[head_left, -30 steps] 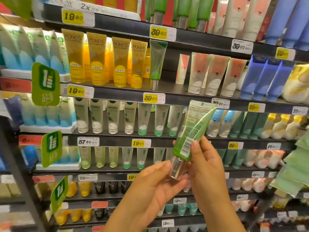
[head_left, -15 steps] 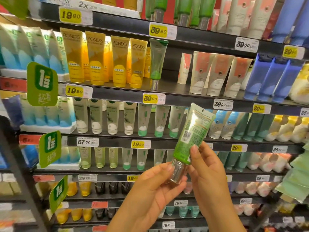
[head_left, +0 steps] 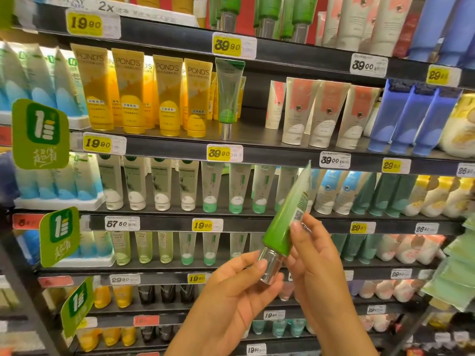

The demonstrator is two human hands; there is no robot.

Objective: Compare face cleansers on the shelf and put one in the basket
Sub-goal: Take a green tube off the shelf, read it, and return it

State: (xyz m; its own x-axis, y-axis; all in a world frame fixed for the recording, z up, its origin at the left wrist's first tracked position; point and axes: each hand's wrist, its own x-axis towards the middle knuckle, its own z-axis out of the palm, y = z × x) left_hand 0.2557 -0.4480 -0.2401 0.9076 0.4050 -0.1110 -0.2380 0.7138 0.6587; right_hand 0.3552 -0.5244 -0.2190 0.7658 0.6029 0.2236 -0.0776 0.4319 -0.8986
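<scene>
A green cleanser tube (head_left: pixel 285 222) with a clear silver cap points down and leans right in front of the shelves. My right hand (head_left: pixel 316 255) grips its lower body, thumb beside the QR code on its label. My left hand (head_left: pixel 239 291) pinches the cap from below. A matching green tube (head_left: pixel 227 96) stands alone on the shelf above, next to yellow Pond's tubes (head_left: pixel 164 96). No basket is in view.
Black shelves (head_left: pixel 282 147) carry rows of tubes: white and coral (head_left: pixel 323 111), blue (head_left: pixel 411 116), white and green (head_left: pixel 236 188). Yellow price tags (head_left: pixel 223 152) line the edges. Green promo signs (head_left: pixel 39 133) stick out at the left.
The tube has turned in my hands, so its edge and plain green side face me and the barcode is out of sight. Both hands keep their hold.
</scene>
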